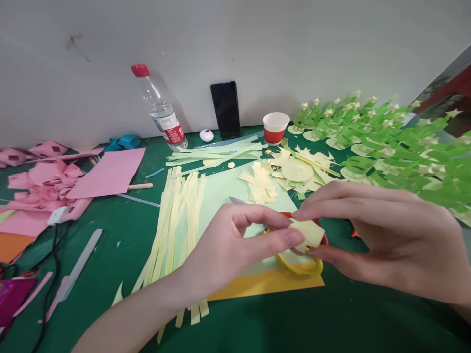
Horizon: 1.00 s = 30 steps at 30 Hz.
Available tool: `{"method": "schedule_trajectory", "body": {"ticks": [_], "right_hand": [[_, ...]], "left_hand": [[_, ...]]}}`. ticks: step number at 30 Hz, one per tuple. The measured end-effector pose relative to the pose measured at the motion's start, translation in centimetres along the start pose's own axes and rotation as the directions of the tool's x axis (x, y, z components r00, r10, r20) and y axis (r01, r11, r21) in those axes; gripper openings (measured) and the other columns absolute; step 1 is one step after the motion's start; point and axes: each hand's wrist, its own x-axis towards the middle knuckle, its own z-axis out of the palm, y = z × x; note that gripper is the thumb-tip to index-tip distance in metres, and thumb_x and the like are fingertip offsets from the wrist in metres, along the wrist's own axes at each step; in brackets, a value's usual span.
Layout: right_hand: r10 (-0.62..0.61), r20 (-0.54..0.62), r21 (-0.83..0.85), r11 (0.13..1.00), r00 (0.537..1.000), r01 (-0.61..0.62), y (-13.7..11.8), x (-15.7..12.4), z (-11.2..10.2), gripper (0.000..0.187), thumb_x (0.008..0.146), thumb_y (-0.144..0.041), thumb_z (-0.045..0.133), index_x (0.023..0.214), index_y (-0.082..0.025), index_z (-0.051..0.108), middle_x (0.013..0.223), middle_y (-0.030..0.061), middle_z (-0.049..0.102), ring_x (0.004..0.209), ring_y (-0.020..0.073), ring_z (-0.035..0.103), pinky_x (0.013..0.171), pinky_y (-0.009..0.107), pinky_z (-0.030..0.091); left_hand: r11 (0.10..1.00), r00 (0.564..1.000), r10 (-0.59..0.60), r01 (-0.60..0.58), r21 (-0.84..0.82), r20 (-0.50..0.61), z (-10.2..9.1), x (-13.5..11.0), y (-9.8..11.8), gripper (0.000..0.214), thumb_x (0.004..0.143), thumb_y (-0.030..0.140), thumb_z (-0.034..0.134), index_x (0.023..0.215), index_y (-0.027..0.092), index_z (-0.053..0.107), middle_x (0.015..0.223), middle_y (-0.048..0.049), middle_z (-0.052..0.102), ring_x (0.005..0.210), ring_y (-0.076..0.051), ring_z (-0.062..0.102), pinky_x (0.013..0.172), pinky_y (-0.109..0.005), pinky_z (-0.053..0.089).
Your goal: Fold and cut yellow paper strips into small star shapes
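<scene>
Between my two hands is a small pale yellow folded piece of paper [308, 232], shaped roughly like a pentagon. My left hand [245, 240] pinches its left side between thumb and fingers. At its right edge, the thumb and fingertips of my right hand [382, 240] hold it too. Behind and below the paper lie scissors [303, 268] with yellow and red handles, partly hidden by my hands. They rest on a pale green sheet [221, 206] with an orange-yellow sheet [265, 284] under it. Long yellow paper strips [172, 220] lie left of my left hand.
Yellow paper scraps [294, 169], green strips [217, 154] and a red-and-white cup [275, 128] are behind my hands. A bottle [164, 113] and a phone [225, 110] lean at the wall. Green paper plants with stars [397, 137] crowd the right; pink paper [108, 174] and a cable [55, 260] lie left.
</scene>
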Motion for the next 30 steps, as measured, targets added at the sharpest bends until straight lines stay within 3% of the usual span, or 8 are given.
{"method": "schedule_trajectory", "body": {"ticks": [7, 14, 19, 24, 28, 30], "right_hand": [[0.009, 0.019, 0.031, 0.999, 1.0, -0.01, 0.18, 0.16, 0.08, 0.016, 0.081, -0.014, 0.059, 0.094, -0.024, 0.057, 0.074, 0.0009, 0.065, 0.064, 0.0118, 0.062, 0.054, 0.019, 0.052], [-0.027, 0.06, 0.008, 1.0, 0.998, 0.026, 0.16, 0.3, -0.04, 0.009, 0.087, -0.021, 0.056, 0.095, -0.024, 0.059, 0.075, 0.0014, 0.065, 0.063, 0.0113, 0.063, 0.054, 0.018, 0.053], [-0.02, 0.01, 0.032, 0.999, 1.0, 0.02, 0.35, 0.13, 0.36, 0.008, 0.088, -0.025, 0.055, 0.094, -0.024, 0.058, 0.078, 0.0009, 0.066, 0.066, 0.0097, 0.063, 0.058, 0.016, 0.053], [-0.007, 0.016, 0.066, 0.998, 1.0, 0.006, 0.31, -0.25, 0.2, 0.017, 0.084, -0.016, 0.058, 0.099, -0.023, 0.057, 0.078, 0.0009, 0.066, 0.069, 0.0105, 0.062, 0.06, 0.017, 0.053], [-0.008, 0.034, 0.052, 0.999, 0.999, 0.006, 0.28, -0.18, -0.03, 0.026, 0.081, -0.011, 0.056, 0.102, -0.027, 0.058, 0.079, 0.0012, 0.066, 0.07, 0.0135, 0.064, 0.059, 0.021, 0.053], [-0.01, 0.041, 0.052, 0.999, 0.999, 0.008, 0.32, -0.09, 0.02, 0.028, 0.082, -0.011, 0.054, 0.105, -0.026, 0.058, 0.08, 0.0019, 0.066, 0.07, 0.0139, 0.064, 0.058, 0.022, 0.053]], "left_hand": [[0.988, 0.999, -0.034, 0.035, -0.151, 0.007, 0.03, 0.05, -0.18, 0.01, 0.069, 0.019, 0.074, 0.06, 0.018, 0.069, 0.066, 0.0042, 0.069, 0.071, -0.011, 0.062, 0.07, -0.019, 0.046], [0.991, 0.999, -0.043, 0.045, -0.125, 0.018, 0.11, 0.07, -0.28, 0.016, 0.07, 0.021, 0.073, 0.06, 0.017, 0.061, 0.068, 0.0032, 0.067, 0.07, -0.01, 0.06, 0.071, -0.02, 0.046], [0.992, 0.999, -0.041, 0.043, -0.116, 0.021, 0.28, 0.06, -0.37, 0.02, 0.074, 0.022, 0.069, 0.059, 0.017, 0.056, 0.06, 0.0052, 0.06, 0.065, -0.009, 0.057, 0.067, -0.017, 0.045], [0.996, 0.995, 0.024, -0.032, 0.079, 0.098, 0.12, -0.21, -0.05, 0.025, 0.084, 0.034, 0.055, 0.065, 0.018, 0.056, 0.069, 0.0011, 0.062, 0.074, -0.013, 0.058, 0.073, -0.022, 0.046], [0.969, 0.989, 0.029, -0.063, 0.241, 0.142, 0.0, -0.54, 0.28, 0.02, 0.08, 0.035, 0.06, 0.072, 0.017, 0.057, 0.091, -0.006, 0.063, 0.09, -0.02, 0.057, 0.081, -0.03, 0.045], [0.964, 0.99, 0.027, -0.063, 0.257, 0.141, 0.06, -0.63, 0.3, 0.021, 0.082, 0.036, 0.057, 0.073, 0.017, 0.056, 0.092, -0.0071, 0.062, 0.09, -0.02, 0.057, 0.08, -0.032, 0.046]]}}
